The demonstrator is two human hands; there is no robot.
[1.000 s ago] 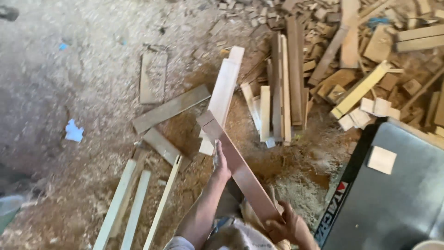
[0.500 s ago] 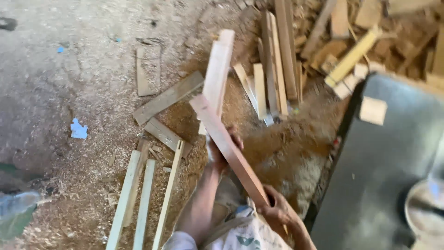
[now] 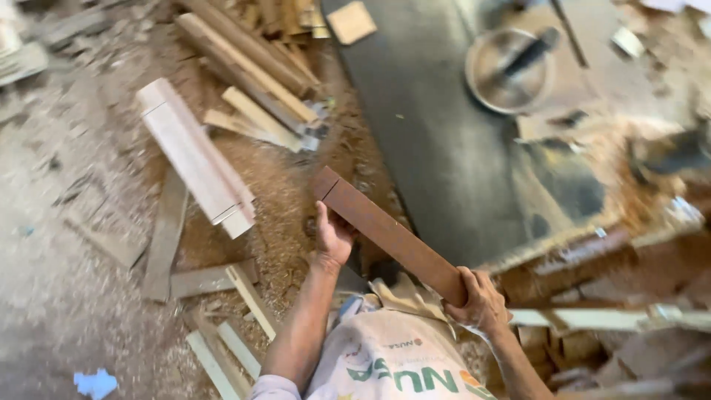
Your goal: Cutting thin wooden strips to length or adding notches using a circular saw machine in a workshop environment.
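Note:
I hold a reddish-brown wooden plank (image 3: 385, 231) with both hands, tilted from upper left to lower right above the floor. My left hand (image 3: 332, 237) grips it near its far end, thumb over the top face. My right hand (image 3: 481, 300) is closed around its near end. Under the plank, against my body, is a white woven sack (image 3: 389, 359) with green and orange print. The plank's far end hangs beside the edge of a dark grey machine table (image 3: 437, 141).
A pale stack of planed boards (image 3: 196, 159) lies on the sawdust-covered floor to the left, with loose slats (image 3: 222, 348) nearer me. More timber offcuts (image 3: 252, 59) are piled at the top. A round metal bowl (image 3: 507, 70) sits on the machine table.
The view has swung right, bringing the machine table and bowl into sight. The plank has lifted and turned towards the table, both hands still on it.

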